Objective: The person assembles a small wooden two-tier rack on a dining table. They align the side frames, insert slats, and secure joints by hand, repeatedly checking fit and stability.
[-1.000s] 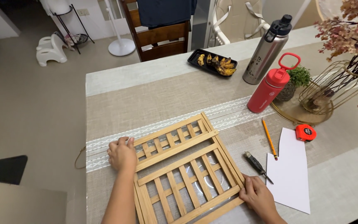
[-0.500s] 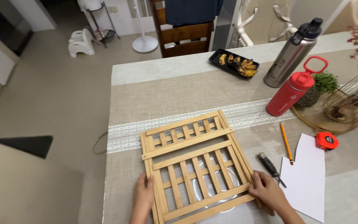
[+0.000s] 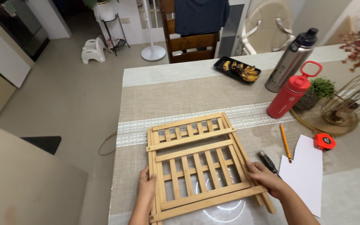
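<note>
A folded wooden slatted rack (image 3: 196,162) lies flat on the table near its front left corner. My left hand (image 3: 146,189) grips the rack's left rail near the front. My right hand (image 3: 267,179) holds the right rail, fingers curled over the side bar. Both hands are at the rack's near end, and its far end points away from me.
A dark-handled tool (image 3: 268,161), a pencil (image 3: 285,142), a white sheet of paper (image 3: 307,171) and an orange tape measure (image 3: 324,141) lie right of the rack. A red bottle (image 3: 290,93), a steel bottle (image 3: 291,61), a black tray (image 3: 237,68) and a wire basket (image 3: 351,104) stand behind. The table edge runs left.
My left hand has slid from the rack's far left corner down to its near left rail. The view has shifted, and the rack now lies squarer to me.
</note>
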